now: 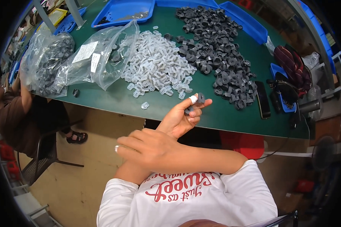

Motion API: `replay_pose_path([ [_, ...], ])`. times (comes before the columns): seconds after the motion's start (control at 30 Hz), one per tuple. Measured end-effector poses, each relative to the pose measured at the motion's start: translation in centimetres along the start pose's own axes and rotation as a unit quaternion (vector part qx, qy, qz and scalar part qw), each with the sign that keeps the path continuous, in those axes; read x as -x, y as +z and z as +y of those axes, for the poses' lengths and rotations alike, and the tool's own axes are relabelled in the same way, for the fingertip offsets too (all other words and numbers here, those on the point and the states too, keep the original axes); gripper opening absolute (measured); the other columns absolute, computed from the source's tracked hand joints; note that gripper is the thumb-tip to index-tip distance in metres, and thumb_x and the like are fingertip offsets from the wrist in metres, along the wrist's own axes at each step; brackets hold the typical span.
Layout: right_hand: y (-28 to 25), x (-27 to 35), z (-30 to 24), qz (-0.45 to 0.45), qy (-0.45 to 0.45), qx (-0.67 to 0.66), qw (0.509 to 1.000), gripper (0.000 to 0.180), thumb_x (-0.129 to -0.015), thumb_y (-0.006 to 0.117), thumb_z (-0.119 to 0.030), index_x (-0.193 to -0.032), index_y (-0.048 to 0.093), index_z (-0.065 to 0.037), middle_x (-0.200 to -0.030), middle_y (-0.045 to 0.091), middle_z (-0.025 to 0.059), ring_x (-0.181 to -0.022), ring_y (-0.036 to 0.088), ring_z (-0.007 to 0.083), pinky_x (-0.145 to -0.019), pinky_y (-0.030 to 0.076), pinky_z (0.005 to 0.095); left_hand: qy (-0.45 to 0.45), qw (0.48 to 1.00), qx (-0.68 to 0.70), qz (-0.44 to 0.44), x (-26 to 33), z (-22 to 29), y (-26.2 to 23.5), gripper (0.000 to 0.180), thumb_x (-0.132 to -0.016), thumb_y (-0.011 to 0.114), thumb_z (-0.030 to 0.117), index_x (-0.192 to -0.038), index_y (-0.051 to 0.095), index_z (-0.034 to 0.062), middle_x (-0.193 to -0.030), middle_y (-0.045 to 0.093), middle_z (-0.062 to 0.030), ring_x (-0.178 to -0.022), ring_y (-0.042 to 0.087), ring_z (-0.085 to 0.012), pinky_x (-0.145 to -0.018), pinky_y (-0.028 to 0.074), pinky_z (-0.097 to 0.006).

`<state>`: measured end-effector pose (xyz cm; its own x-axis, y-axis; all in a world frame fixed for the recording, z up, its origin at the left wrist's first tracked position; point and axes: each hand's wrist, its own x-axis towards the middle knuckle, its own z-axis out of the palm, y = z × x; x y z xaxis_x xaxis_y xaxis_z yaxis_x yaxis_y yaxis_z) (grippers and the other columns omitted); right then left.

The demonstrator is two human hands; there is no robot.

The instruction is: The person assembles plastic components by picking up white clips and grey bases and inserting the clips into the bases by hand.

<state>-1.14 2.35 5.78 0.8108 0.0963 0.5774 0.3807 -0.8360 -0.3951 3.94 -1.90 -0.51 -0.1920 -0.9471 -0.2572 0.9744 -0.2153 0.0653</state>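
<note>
My left hand [182, 118] is raised at the table's front edge, its fingers closed around a dark grey plastic ring part [201, 98]. More dark plastic shows lower between the fingers; I cannot tell whether it is a second piece. White tape wraps one fingertip. My right hand [146, 147] crosses over my left forearm near the wrist, fingers extended and holding nothing visible, with a white wrap on one fingertip. Beyond the left hand lie a heap of small light grey plastic pieces [155, 62] and a larger heap of dark grey ring parts [219, 49].
Clear plastic bags [102, 72] of dark parts lie left on the green table [113, 99]. Blue trays [125, 11] line the back. A black phone [263, 100] and a dark striped cloth item [291, 66] are at right. Another person [17, 117] sits at left.
</note>
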Motion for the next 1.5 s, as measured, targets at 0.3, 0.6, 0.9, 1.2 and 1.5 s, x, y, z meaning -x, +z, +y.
replay_pose_path([
  [0.3,-2.2,4.3,0.1,0.050,0.035,-0.046,0.997,0.028,-0.073,0.063,-0.006,-0.100,0.063,0.000,-0.101,0.066,0.0134,-0.082,0.065,0.0237,-0.067,0.053,0.0335,-0.014,0.997,0.066,0.030,-0.9,-1.3,2.2,0.027,-0.096,0.055,0.023,-0.100,0.049,-0.0032,-0.126,0.053,-0.0159,-0.049,0.037,-0.0056,-0.041,0.036,-0.018],
  [0.6,-4.7,6.8,1.0,0.109,0.034,-0.032,0.993,0.029,-0.071,0.063,-0.002,-0.099,0.062,0.003,-0.094,0.065,0.0134,-0.075,0.064,0.0251,-0.066,0.052,0.0338,0.003,0.996,-0.058,0.070,-1.6,-1.8,1.9,0.032,-0.093,0.060,0.022,-0.111,0.050,-0.0022,-0.102,0.058,-0.0101,-0.052,0.039,-0.0059,-0.046,0.035,-0.018],
  [0.9,-9.7,12.2,5.5,0.339,0.363,-0.064,0.865,0.011,-0.086,0.062,0.000,-0.097,0.062,0.001,-0.088,0.068,0.0106,-0.076,0.065,0.0150,-0.068,0.051,0.0273,0.335,0.696,-0.623,0.122,0.1,-2.4,1.0,0.033,-0.080,0.070,0.006,-0.111,0.058,-0.0002,-0.086,0.057,-0.0032,-0.058,0.044,-0.0054,-0.052,0.039,-0.022],
  [1.2,-9.8,10.3,9.3,0.193,0.395,-0.056,0.896,0.016,-0.087,0.062,-0.002,-0.102,0.064,0.002,-0.090,0.065,0.0073,-0.074,0.061,0.0117,-0.067,0.048,0.0250,0.386,0.555,-0.727,0.118,2.2,-2.7,0.3,0.034,-0.078,0.071,0.002,-0.111,0.061,0.0021,-0.091,0.056,-0.0035,-0.059,0.044,-0.0060,-0.056,0.040,-0.022],
  [1.5,-7.7,8.5,11.9,0.083,0.356,0.091,0.926,0.019,-0.082,0.064,-0.005,-0.100,0.062,0.001,-0.093,0.062,0.0127,-0.077,0.064,0.0252,-0.064,0.050,0.0356,0.378,0.677,-0.616,0.141,3.8,-2.0,-0.1,0.033,-0.079,0.070,0.003,-0.110,0.060,0.0019,-0.092,0.058,-0.0032,-0.058,0.045,-0.0061,-0.056,0.041,-0.023],
])
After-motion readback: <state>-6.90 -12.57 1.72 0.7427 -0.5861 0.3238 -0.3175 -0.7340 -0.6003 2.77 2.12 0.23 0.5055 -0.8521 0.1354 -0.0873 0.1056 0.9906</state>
